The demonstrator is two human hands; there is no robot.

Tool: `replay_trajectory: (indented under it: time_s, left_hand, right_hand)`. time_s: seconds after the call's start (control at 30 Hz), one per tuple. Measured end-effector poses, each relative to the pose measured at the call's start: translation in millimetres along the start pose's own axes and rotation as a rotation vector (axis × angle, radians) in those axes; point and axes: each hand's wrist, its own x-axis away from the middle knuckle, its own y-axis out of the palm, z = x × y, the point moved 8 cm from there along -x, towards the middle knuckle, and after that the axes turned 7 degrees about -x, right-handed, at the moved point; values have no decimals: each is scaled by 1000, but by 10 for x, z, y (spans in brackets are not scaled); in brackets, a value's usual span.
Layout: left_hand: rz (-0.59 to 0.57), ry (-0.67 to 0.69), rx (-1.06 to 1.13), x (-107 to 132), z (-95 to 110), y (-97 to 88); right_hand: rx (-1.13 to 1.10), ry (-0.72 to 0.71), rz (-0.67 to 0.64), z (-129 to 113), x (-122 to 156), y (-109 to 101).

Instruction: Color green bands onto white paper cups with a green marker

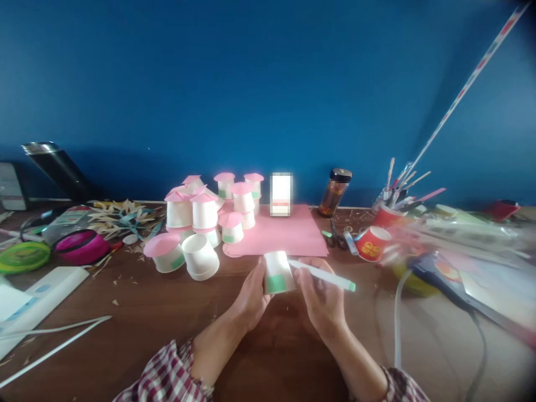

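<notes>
A: Over to the head view! Seeing the white cup [274, 265]?
B: Yes, right in the fingers of the left hand [252, 296], gripped along its left side, narrow end up, green patch [276, 284] low on the near face.
A: And across on the right?
B: Pinching a pen [329, 273] in the right hand [323, 296]! Tip pointing left, close by the cup's right side, long axis slanting down to a green end right of the fingers. Touching? Cannot tell.
A: Anything in the way?
B: Nothing visible between tip and cup. Beyond the fingertips, pink paper [288, 231]; off left, a plain cup [201, 258] and pink-topped cups [179, 213]; off right, a red cup [372, 244] and a corded tool [439, 280], well apart.
</notes>
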Motion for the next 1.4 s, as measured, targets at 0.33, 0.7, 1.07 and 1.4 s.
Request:
replay_trajectory:
  time_s: [0.33,0.7,1.07,1.4]
  left_hand:
    - [-74,36,-82,42,46,77]
    - [-63,50,-126,38,65,82]
    - [-79,56,-121,44,62,87]
    - [-81,51,-155,53,71,105]
  right_hand:
    - [197,-67,-47,-58,23,1]
    - [192,-113,-46,-116,9,9]
    - [240,-112,-54,-111,5,7]
    - [245,-111,-28,-93,1,-6]
